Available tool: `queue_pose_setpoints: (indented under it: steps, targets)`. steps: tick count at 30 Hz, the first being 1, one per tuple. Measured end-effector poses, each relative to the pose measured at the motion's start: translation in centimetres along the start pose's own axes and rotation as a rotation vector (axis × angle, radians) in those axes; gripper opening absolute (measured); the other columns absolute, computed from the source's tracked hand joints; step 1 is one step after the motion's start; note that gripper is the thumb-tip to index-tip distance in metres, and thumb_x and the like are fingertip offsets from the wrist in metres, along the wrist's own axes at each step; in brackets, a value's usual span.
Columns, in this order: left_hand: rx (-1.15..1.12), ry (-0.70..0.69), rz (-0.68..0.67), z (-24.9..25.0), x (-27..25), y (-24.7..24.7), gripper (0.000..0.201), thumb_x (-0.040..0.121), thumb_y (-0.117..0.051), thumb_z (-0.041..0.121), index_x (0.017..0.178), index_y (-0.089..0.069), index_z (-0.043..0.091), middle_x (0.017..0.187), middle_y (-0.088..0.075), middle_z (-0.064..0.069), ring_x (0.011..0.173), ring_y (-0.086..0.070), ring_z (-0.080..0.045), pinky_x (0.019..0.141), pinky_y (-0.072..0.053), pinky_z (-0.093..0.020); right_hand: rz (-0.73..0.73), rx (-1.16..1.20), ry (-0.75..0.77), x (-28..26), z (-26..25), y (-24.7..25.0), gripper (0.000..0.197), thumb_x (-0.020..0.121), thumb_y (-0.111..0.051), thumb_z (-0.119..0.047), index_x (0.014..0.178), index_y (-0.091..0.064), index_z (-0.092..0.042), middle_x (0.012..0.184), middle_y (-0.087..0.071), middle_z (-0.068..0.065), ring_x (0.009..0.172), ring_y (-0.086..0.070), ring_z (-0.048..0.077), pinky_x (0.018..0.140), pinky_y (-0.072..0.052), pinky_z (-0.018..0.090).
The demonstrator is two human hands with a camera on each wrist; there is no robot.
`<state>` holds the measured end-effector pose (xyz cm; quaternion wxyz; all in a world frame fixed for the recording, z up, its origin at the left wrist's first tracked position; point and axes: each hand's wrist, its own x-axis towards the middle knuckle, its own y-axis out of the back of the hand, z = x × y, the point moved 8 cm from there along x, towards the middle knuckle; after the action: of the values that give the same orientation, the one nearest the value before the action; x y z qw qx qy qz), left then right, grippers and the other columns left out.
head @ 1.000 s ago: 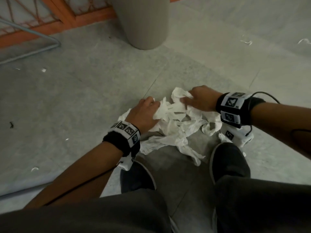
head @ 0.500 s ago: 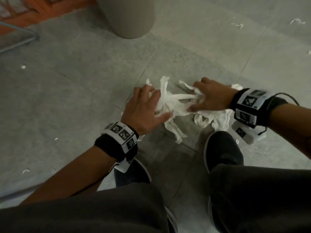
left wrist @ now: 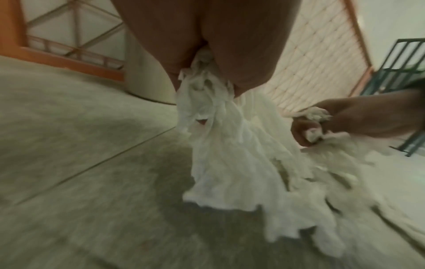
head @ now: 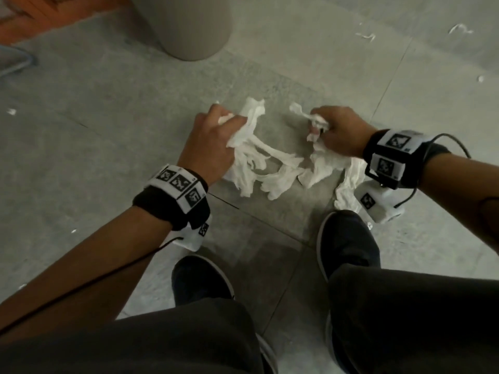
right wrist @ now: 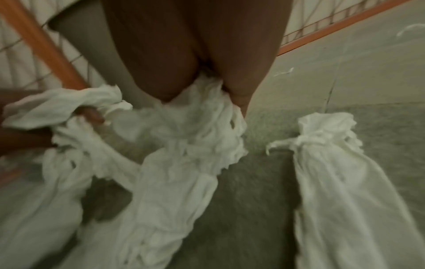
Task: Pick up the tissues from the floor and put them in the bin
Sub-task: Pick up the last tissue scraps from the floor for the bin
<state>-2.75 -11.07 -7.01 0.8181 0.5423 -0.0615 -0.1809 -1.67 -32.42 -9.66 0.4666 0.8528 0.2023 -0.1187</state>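
A tangle of white tissues [head: 270, 168] hangs in strands between my two hands, just above the grey floor. My left hand [head: 216, 139] grips one bunch of it, seen from the left wrist as tissues [left wrist: 220, 142] trailing down from the fist. My right hand [head: 334, 133] grips the other bunch, and the right wrist view shows those tissues [right wrist: 195, 138] crumpled under the fingers. One strip of tissue [right wrist: 340, 182] lies apart on the floor to the right. The beige bin [head: 189, 25] stands on the floor ahead of my hands.
My two dark shoes [head: 348, 244] stand just behind the tissues. Small white scraps [head: 366, 36] dot the floor at the far right and left. An orange-framed mesh panel [left wrist: 69, 52] runs along the back, and a green metal rack [left wrist: 395, 76] stands at the right.
Both hands have closed on bunches of tissue and drawn apart, lifting the pile off the floor into stretched strands. The view has tilted further down, so the bin sits higher in frame.
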Motion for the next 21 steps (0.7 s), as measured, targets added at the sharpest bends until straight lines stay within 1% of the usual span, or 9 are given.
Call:
queue_pose_setpoints:
  steps: [3,6,8,9,11,13,15,17,21]
  targets:
    - [0.012,-0.14,0.05,3.6,0.0,0.0,0.038,0.078,-0.055,0.007,0.115,-0.062,0.013,0.122,-0.054,-0.017,0.099,-0.05,-0.039,0.082,-0.049,-0.043,0.095,0.124,-0.061,-0.1,0.1,2.5,0.021,0.077,-0.046,0.003,0.08,-0.055,-0.015,0.089,-0.065,0.01,0.091,-0.06,0.031,0.079,-0.045,0.036]
    - [0.073,-0.178,-0.063,6.3,-0.6,-3.1,0.045,0.081,-0.054,0.041,0.119,-0.055,0.017,0.128,-0.049,-0.011,0.11,-0.045,-0.034,0.072,-0.054,-0.042,0.018,-0.007,-0.111,-1.0,0.9,2.5,0.01,0.085,-0.051,-0.016,0.094,-0.054,-0.013,0.095,-0.06,0.009,0.087,-0.054,0.028,0.075,-0.04,0.033]
    - [0.139,-0.17,-0.181,6.8,-1.1,-5.8,0.06,0.077,-0.057,0.06,0.124,-0.051,0.023,0.132,-0.045,-0.007,0.116,-0.042,-0.031,0.073,-0.05,-0.04,-0.096,-0.156,-0.139,-2.1,2.2,1.3,0.034,0.082,-0.058,-0.037,0.106,-0.049,-0.014,0.104,-0.055,0.007,0.088,-0.051,0.026,0.076,-0.04,0.033]
    - [0.182,-0.181,-0.23,6.8,-1.3,-7.0,0.065,0.075,-0.061,0.062,0.125,-0.05,0.023,0.134,-0.044,-0.007,0.118,-0.042,-0.032,0.076,-0.05,-0.041,-0.151,-0.231,-0.152,-2.7,3.1,0.5,0.051,0.078,-0.062,-0.047,0.113,-0.046,-0.015,0.108,-0.049,0.004,0.09,-0.05,0.025,0.077,-0.042,0.035]
    - [0.22,-0.22,-0.263,6.6,-1.7,-8.2,0.059,0.076,-0.065,0.056,0.122,-0.055,0.021,0.132,-0.049,-0.008,0.116,-0.046,-0.034,0.079,-0.05,-0.042,-0.24,-0.335,-0.184,-4.1,5.0,-1.3,0.077,0.069,-0.069,-0.058,0.125,-0.036,-0.016,0.111,-0.039,0.0,0.094,-0.048,0.025,0.081,-0.045,0.038]
    - [0.196,-0.252,-0.246,6.3,-1.5,-8.5,0.039,0.081,-0.062,0.042,0.112,-0.062,0.017,0.122,-0.057,-0.01,0.109,-0.052,-0.036,0.073,-0.052,-0.042,-0.277,-0.371,-0.199,-5.2,6.7,-2.6,0.084,0.066,-0.075,-0.054,0.129,-0.033,-0.015,0.118,-0.041,0.007,0.101,-0.05,0.031,0.087,-0.044,0.04]
    - [0.146,-0.264,-0.249,5.7,-1.1,-8.3,0.03,0.08,-0.066,0.025,0.106,-0.063,0.012,0.117,-0.059,-0.014,0.103,-0.054,-0.039,0.07,-0.055,-0.045,-0.252,-0.328,-0.167,-5.7,7.4,-3.0,0.07,0.072,-0.074,-0.038,0.127,-0.039,-0.014,0.122,-0.044,0.014,0.108,-0.052,0.035,0.09,-0.045,0.04]
    - [0.066,-0.237,-0.257,4.9,-0.4,-7.7,0.032,0.075,-0.07,0.014,0.106,-0.062,0.01,0.112,-0.059,-0.016,0.097,-0.057,-0.04,0.073,-0.054,-0.047,-0.179,-0.247,-0.148,-5.5,7.5,-2.6,0.046,0.078,-0.067,-0.019,0.12,-0.049,-0.011,0.117,-0.049,0.016,0.106,-0.054,0.037,0.088,-0.045,0.04]
    - [-0.164,-0.057,-0.162,2.2,0.7,-5.0,0.035,0.077,-0.065,0.006,0.108,-0.066,0.022,0.113,-0.059,-0.009,0.097,-0.06,-0.028,0.082,-0.05,-0.035,-0.077,-0.179,-0.193,-4.7,7.7,-1.7,0.034,0.08,-0.06,-0.007,0.114,-0.061,-0.007,0.113,-0.057,0.021,0.107,-0.056,0.038,0.085,-0.04,0.033]
